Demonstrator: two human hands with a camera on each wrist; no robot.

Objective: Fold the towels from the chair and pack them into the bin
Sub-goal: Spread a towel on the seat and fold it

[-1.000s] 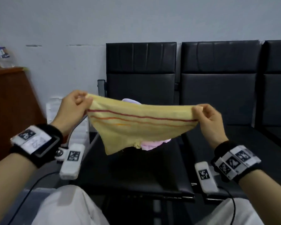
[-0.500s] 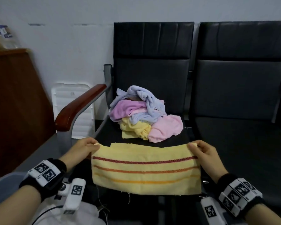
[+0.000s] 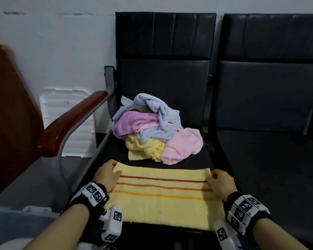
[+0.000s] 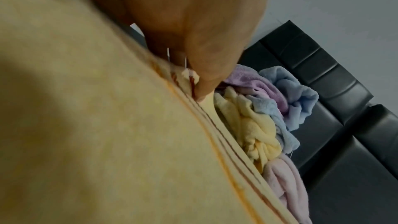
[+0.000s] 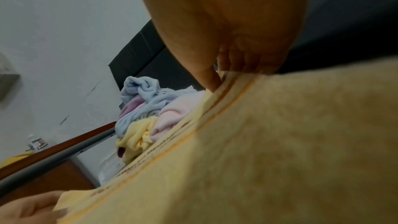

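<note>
Striped yellow towel (image 3: 163,197) (flat on seat): left hand (image 3: 107,176) and right hand (image 3: 221,183) fingers pinch its far corners.

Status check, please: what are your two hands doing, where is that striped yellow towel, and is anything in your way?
Left hand and right hand each pinch a far corner of the striped towel. Towel flat on the chair seat. Unfolded pile just beyond, apart from it.

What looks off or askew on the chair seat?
Little. The striped yellow towel lies flat on the seat front, left hand and right hand pinching its far corners; its near edge overhangs slightly. Behind it, the unfolded towel pile is crumpled, with loose threads.
</note>
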